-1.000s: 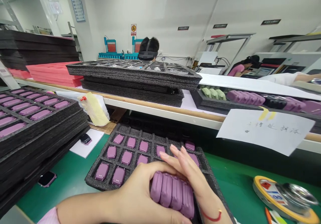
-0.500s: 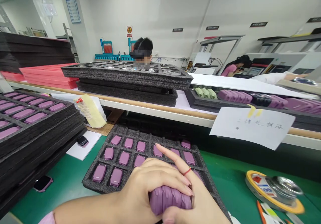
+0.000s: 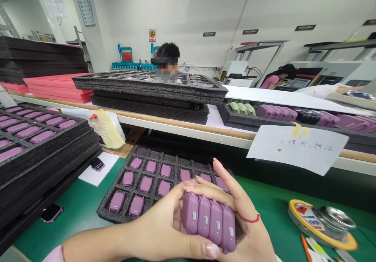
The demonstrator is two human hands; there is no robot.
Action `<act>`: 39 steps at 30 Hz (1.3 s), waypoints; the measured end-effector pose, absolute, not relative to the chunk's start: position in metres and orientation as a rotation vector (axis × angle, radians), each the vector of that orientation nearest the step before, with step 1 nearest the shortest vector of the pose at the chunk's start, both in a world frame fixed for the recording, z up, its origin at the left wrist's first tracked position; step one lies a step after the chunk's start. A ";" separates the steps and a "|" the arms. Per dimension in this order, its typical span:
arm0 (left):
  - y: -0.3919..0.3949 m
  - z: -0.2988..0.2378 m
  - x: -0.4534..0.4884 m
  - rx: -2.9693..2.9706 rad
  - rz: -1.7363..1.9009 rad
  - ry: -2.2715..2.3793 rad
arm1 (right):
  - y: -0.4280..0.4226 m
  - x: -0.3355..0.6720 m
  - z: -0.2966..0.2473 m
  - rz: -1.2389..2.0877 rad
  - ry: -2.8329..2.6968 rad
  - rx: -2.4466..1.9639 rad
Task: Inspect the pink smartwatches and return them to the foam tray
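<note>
Between my two hands sits a row of several purple watch cases point(image 3: 205, 221), pressed face to face, each showing a silver side button. My left hand point(image 3: 167, 224) is closed on them from the left, its thumb along the lower edge and its fingers over the top. Behind and to the right, my right hand point(image 3: 254, 236) cups the same cases, index finger stretched upward, a red string at its base. Under the hands lies a black foam tray point(image 3: 101, 209) with purple watch cases in its pockets; its right part is hidden by my hands.
Stacked foam trays point(image 3: 73, 164) of purple cases stand at left, with two loose watches point(image 3: 51, 213) nearby. A yellow-rimmed tape roll point(image 3: 323, 224) lies at right by tools. A shelf edge point(image 3: 188, 131) crosses ahead, bearing foam trays; a co-worker point(image 3: 167, 56) is behind it.
Both hands have moved slightly right and the held cases have turned, so their silver side buttons now face me. My left fingers have shifted back to the top of the row.
</note>
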State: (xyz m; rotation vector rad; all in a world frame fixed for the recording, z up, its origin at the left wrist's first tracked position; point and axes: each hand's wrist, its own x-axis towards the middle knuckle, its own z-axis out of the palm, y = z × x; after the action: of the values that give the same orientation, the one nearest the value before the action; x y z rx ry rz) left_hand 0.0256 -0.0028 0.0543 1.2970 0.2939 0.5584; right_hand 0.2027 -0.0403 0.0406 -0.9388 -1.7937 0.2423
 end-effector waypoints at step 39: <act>0.001 0.049 0.035 1.343 0.748 0.366 | -0.029 0.197 0.024 0.011 -1.901 -0.777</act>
State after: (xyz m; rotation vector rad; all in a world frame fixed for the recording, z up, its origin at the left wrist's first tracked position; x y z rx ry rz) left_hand 0.0352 0.0010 0.0486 1.3428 0.3656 0.7479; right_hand 0.1972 -0.0292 0.0240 -0.7770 -1.9011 0.0114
